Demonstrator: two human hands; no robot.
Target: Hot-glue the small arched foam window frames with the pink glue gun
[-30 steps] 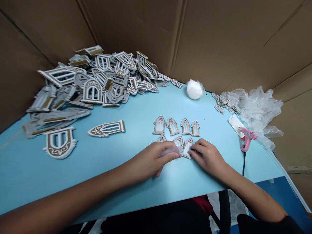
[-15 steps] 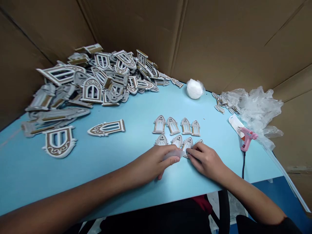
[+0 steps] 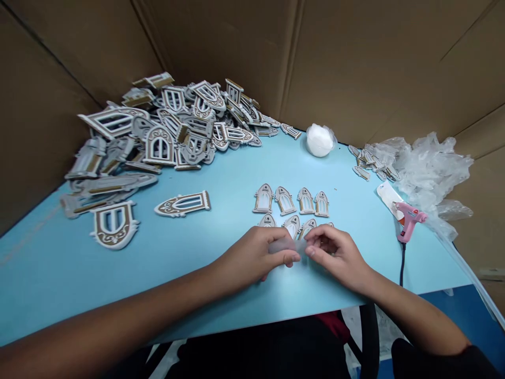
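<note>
My left hand (image 3: 262, 250) is closed round a small stack of frosted, translucent plastic pieces (image 3: 281, 245). At the right end of the stack, the fingertips of my right hand (image 3: 339, 255) pinch a pale translucent piece (image 3: 301, 246). Beyond my hands, small arched window frames lie in two rows, grey side up. In the back row is one frame (image 3: 263, 199) with whitish panes. A front-row frame (image 3: 292, 225) is partly covered by my hands, as are its neighbours.
A heap of larger brown-and-white window frames (image 3: 160, 145) fills the back left. Two more frames, one pointed (image 3: 183, 203) and one rounded (image 3: 114, 225), lie before it. A white-filled bowl (image 3: 320, 140) stands behind. On the right are a pink glue gun (image 3: 410, 218) and crumpled plastic bags (image 3: 430, 168).
My right hand has left the front-row frame and come to the stack's end, its fingertips now at a translucent piece. The view has shifted slightly; my left hand keeps its hold.
</note>
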